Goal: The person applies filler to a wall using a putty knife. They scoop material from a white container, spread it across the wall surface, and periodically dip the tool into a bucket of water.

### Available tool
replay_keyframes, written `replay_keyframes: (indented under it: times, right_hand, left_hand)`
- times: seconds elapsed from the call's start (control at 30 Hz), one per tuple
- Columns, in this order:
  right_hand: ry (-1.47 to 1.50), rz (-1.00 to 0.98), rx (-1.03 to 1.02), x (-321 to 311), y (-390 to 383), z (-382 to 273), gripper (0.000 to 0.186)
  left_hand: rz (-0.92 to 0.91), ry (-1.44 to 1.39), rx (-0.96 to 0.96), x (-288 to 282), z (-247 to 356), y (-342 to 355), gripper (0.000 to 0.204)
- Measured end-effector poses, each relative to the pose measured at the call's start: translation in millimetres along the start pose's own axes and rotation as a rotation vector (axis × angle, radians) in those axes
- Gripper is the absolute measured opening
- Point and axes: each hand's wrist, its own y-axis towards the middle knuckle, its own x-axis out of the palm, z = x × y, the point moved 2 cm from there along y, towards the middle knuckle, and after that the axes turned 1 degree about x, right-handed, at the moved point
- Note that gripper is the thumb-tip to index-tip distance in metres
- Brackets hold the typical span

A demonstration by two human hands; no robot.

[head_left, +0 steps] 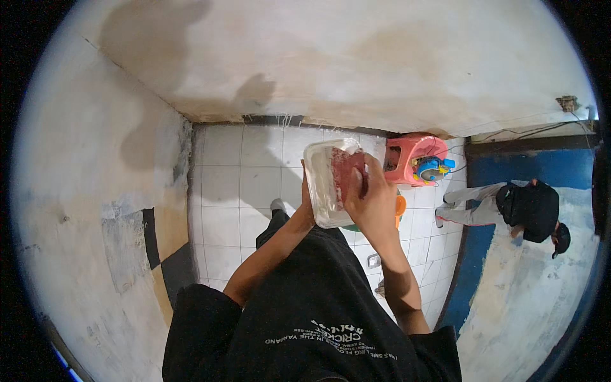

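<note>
Pink stool [421, 144] nr far rt corner of tiled floor [219, 184], w/ a blue + yellow gadget [434, 169] at its rt side. Orange item [400, 205], partly hidden, on nearer side of stool. Co-worker [533, 210] w/ black cap [561, 238] nr floor's rt edge. Blotchy pale wall [382, 63] along floor's far edge.

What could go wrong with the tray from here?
1. The left hand supports the white rectangular tray at its left side while the right hand holds the flat dark-red tool over it; an uneven push might tip it.
2. White residue clings to the tool and could drop onto the white tiled floor below.
</note>
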Motion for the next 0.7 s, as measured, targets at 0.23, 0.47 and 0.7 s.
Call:
replay_keyframes:
  times: [0.23, 0.47, 0.7]
  right_hand:
    - [0.0, -0.012, -0.014, -6.4, -0.2, -9.4, 0.025]
    - [0.028, -0.003, -0.056, 4.3, -0.7, 7.7, 0.027]
    - [0.023, -0.059, 0.069, 4.0, -14.5, 13.8, 0.021]
  left_hand:
    - [-0.022, -0.052, -0.063, -15.2, 1.2, 0.4, 0.081]
    - [-0.04, 0.035, -0.047, -18.3, -0.3, 3.6, 0.082]
    - [-0.082, -0.161, -0.151, -20.1, -4.8, -3.4, 0.083]
